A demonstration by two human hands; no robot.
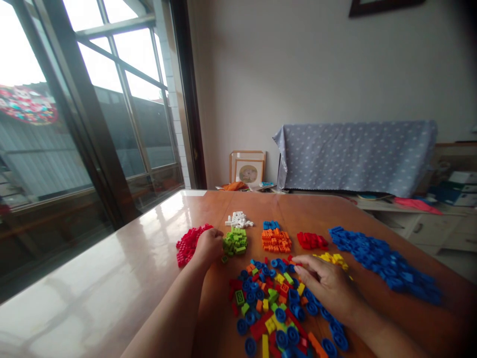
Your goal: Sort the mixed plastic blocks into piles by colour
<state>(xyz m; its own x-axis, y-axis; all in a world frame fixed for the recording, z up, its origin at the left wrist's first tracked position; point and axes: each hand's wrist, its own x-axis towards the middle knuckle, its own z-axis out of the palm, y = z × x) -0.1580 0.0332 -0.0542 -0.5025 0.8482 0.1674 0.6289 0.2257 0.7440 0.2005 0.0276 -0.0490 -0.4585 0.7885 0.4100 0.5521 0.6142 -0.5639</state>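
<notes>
My left hand [209, 245] is at the right edge of a pile of crimson toy bricks [189, 243], beside a pile of lime-green bricks [236, 241]. Its fingers are curled, and whatever they may hold is hidden. Over the top right of a mixed heap of bricks [273, 295], my right hand [325, 278] has thumb and forefinger close together, with a small red brick [297, 264] apparently between the tips. Blue round pieces [292, 335] lie all through that heap. Yellow bricks [331, 259] sit just behind the right hand, partly covered by it.
Sorted piles stand farther back on the brown table [298, 201]: white bricks [239, 219], orange bricks [276, 240], small blue bricks [271, 225] and red bricks [312, 241]. A long blue pile [385, 263] stretches along the right. Glass doors [122, 99] flank the table's left.
</notes>
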